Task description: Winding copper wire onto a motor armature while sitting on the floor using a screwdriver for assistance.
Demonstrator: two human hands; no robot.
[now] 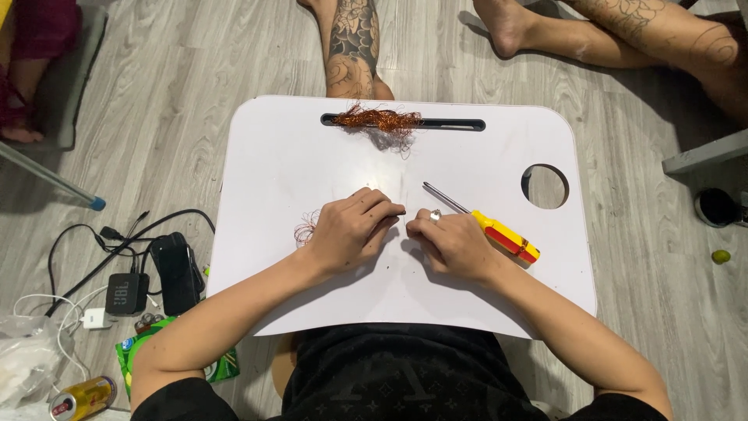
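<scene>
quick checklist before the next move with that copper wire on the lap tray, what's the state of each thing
1. Both hands on the tray: ok. Left hand and right hand rest close together on the white lap tray.
2. Wire pinched between the fingertips: cannot tell, too fine to see.
3. Loose copper wire curl within reach: ok, just beside the left hand.
4. Copper wire bundle out of the way: ok, in the tray's far slot.
5. Screwdriver at hand: ok, lying on the tray by the right hand.

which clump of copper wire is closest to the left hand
The small wire clump beside the left hand; it touches the hand's outer edge. The bigger clump lies far off at the tray's slot.
</scene>
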